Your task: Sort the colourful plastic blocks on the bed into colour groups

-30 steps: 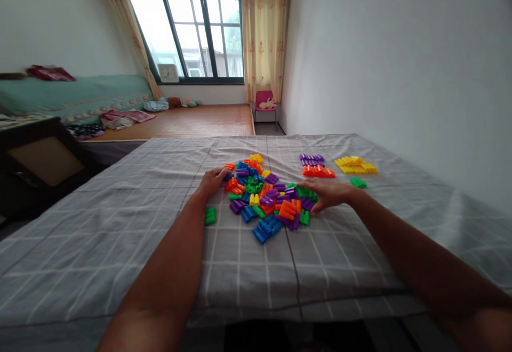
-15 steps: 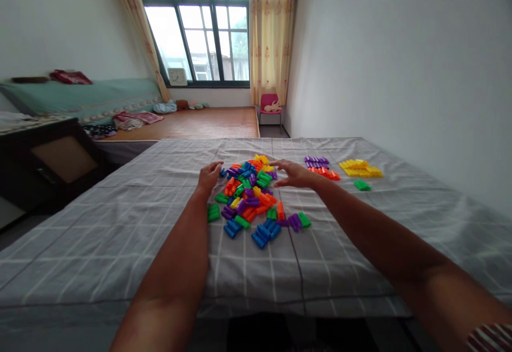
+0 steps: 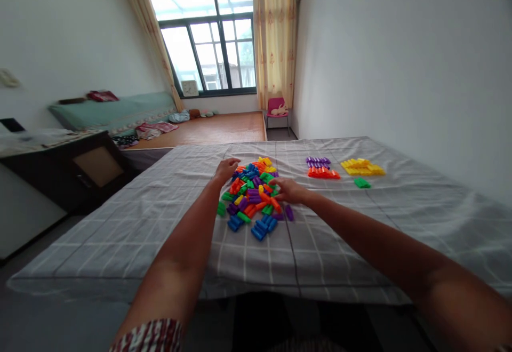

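A mixed pile of small plastic pieces like joined tubes (image 3: 255, 196), in blue, green, orange, purple and yellow, lies on the grey checked cloth (image 3: 160, 224). My left hand (image 3: 227, 169) is at the pile's far left edge, fingers stretched out and nothing visible in them. My right hand (image 3: 291, 191) reaches the pile's right side, thumb and fingers apart, close to green and orange pieces; whether it touches them is unclear. A purple piece (image 3: 289, 213) lies just below it. Blue pieces (image 3: 262, 228) lie at the near edge.
To the right lie sorted groups: a purple row (image 3: 318, 162), an orange row (image 3: 323, 173), yellow pieces (image 3: 362, 167) and a green piece (image 3: 362, 182). A dark cabinet (image 3: 80, 173) stands left. Behind are a bed (image 3: 224, 128) and a pink chair (image 3: 276, 108).
My right hand has come nearer and lower along the pile's right side. Purple and green pieces at the near right have shifted. The camera view has tilted, and my left hand stays beside the pile.
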`<state>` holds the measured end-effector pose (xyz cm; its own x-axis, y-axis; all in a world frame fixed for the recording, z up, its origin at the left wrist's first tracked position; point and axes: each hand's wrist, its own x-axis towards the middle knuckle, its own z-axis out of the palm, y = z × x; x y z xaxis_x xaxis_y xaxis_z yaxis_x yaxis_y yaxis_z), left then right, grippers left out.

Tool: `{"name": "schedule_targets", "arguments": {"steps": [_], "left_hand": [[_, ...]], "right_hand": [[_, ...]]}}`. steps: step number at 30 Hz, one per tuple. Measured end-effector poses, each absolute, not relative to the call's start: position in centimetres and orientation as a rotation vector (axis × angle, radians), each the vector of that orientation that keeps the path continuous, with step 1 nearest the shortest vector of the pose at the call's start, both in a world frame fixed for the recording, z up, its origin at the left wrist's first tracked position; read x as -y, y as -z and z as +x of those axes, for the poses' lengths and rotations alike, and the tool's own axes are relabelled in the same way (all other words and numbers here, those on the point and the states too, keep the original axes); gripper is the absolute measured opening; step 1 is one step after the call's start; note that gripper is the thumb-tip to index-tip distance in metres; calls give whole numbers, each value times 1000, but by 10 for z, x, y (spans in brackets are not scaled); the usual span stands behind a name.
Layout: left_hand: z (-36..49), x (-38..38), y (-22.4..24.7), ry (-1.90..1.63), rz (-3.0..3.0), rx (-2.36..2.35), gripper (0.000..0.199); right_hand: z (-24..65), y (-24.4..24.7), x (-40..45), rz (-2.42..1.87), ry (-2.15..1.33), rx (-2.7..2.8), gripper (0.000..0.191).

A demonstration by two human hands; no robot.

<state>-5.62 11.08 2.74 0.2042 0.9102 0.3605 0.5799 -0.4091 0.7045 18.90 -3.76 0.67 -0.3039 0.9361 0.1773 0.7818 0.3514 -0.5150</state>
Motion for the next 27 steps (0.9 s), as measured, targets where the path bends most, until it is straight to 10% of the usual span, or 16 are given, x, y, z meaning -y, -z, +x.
{"name": "schedule_targets", "arguments": {"steps": [10, 16, 27], "left_hand": [[-81, -98, -61, -785, 2513, -1441, 27], [-98, -86, -30, -923, 2144, -1344, 20], [-108, -126, 4, -1087, 1555, -1167, 44]], "right_hand": [[190, -31, 33, -1441, -372, 2195, 14], [157, -24, 38, -1679, -300, 2215, 37], [180, -14, -8, -1431, -832, 1777, 24]]}}
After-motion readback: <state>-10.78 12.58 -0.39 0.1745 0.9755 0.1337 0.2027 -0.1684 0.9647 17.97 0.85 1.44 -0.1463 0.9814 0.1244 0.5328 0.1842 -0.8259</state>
